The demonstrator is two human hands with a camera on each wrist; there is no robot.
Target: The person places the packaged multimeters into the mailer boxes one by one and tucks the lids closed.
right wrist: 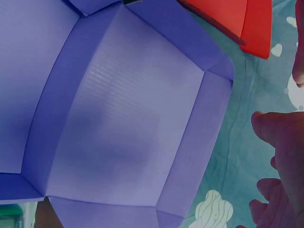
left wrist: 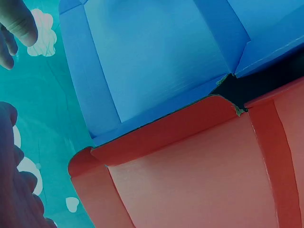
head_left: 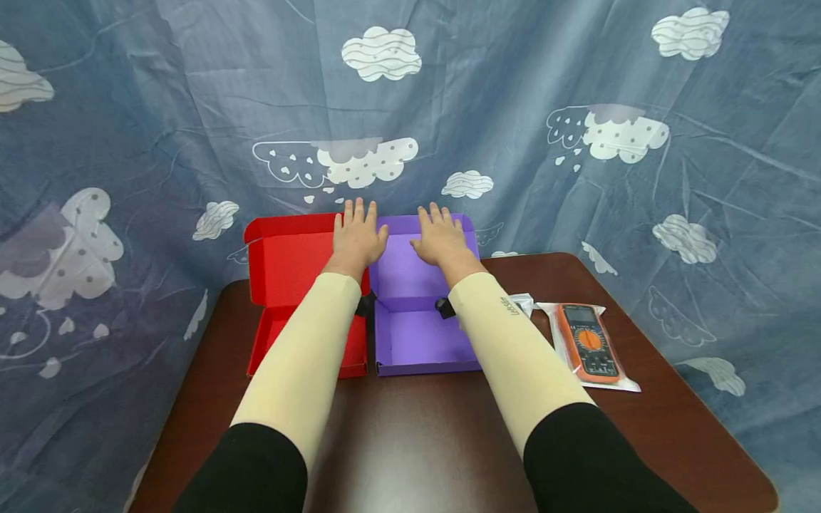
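Both hands reach forward with palms down and fingers spread, holding nothing. The left hand (head_left: 356, 241) overlaps the raised lid of a red cardboard box (head_left: 288, 263) in the head view. Over the raised lid of a purple cardboard box (head_left: 400, 267) appears the right hand (head_left: 441, 239). The two boxes stand side by side with lids up, and the purple one's tray shows a bare bottom. In the left wrist view the purple box (left wrist: 152, 57) looks blue beside the red box (left wrist: 190, 171). The right wrist view shows the purple lid (right wrist: 133, 118) apart from the right hand's thumb (right wrist: 266, 128).
An orange multimeter (head_left: 588, 342) in a clear plastic bag lies on the brown table (head_left: 410, 434), right of the boxes. A white package (head_left: 522, 303) is partly hidden behind the right forearm. A blue cloud-print curtain (head_left: 481, 92) hangs behind the table.
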